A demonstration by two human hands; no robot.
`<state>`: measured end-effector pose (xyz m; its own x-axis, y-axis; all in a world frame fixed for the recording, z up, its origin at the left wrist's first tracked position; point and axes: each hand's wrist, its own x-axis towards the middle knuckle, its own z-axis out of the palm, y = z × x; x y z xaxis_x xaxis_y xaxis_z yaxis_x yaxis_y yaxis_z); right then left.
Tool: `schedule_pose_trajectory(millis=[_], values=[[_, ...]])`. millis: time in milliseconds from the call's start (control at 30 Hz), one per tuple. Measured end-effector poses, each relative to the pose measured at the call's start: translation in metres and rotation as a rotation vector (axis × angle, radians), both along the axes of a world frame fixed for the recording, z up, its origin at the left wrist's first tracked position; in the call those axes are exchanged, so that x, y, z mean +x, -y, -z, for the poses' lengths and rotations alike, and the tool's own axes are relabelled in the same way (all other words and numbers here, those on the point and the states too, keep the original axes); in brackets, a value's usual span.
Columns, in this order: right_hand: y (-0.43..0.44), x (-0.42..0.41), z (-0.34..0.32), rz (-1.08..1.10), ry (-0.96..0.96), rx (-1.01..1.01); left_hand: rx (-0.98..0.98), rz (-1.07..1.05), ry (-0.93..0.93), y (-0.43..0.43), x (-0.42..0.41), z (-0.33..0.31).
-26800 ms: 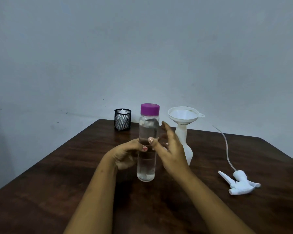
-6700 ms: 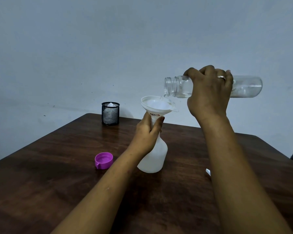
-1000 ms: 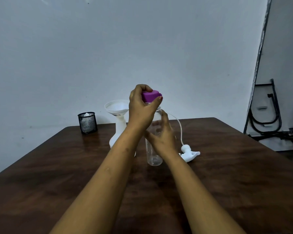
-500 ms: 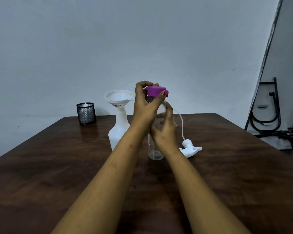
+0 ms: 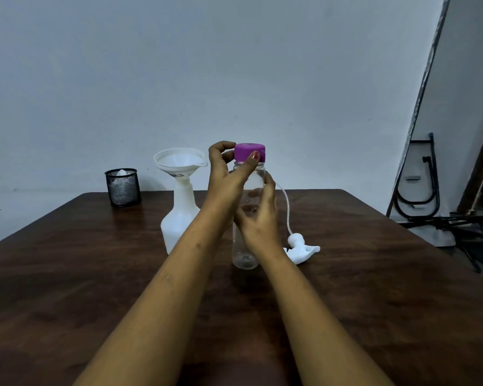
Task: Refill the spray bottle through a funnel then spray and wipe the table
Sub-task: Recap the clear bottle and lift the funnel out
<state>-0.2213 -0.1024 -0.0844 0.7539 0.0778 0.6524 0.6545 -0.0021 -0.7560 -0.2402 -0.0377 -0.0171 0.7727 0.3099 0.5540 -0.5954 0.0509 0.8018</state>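
Pinching the purple cap [image 5: 249, 152] between thumb and fingertips, the left hand [image 5: 227, 176] sits on top of the clear bottle [image 5: 246, 246], while the right hand [image 5: 258, 218] wraps around the bottle's middle and keeps it upright on the table [image 5: 67, 274]. The bottle looks empty, so I would say the pouring is done and the cap is being screwed on to close it.

Just to the left stands the white spray bottle [image 5: 179, 227], with the funnel [image 5: 179, 162] seated in its neck. The spray head [image 5: 301, 246] lies on its side to the right of the clear bottle, its thin tube curving up behind the right hand. Next, I judge, the funnel has to come out and the spray head's tube must be fed into the neck and twisted tight before any spraying.

At the far left corner sits a black mesh cup [image 5: 122, 188] with something white inside, perhaps the wipe; I cannot tell. The table is dark wood, dry as far as I can see, against a plain pale wall [image 5: 234, 65], with black tubing [image 5: 418, 185] on the floor at right.
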Motion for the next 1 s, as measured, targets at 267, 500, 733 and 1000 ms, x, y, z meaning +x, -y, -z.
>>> schedule_pose_trajectory(millis=[267, 500, 733, 1000], values=[[0.003, 0.005, 0.001, 0.035, 0.010, 0.015, -0.109, -0.058, -0.045, 0.001, -0.001, 0.003], [0.002, 0.003, 0.000, 0.001, 0.006, 0.033, 0.042, -0.051, -0.087, 0.004, -0.002, 0.001], [0.005, 0.004, 0.000, 0.034, 0.014, 0.041, -0.144, -0.116, -0.111, 0.011, -0.001, -0.002], [0.007, 0.000, -0.001, 0.021, 0.001, 0.038, -0.149, -0.141, -0.078, 0.014, 0.000, 0.000]])
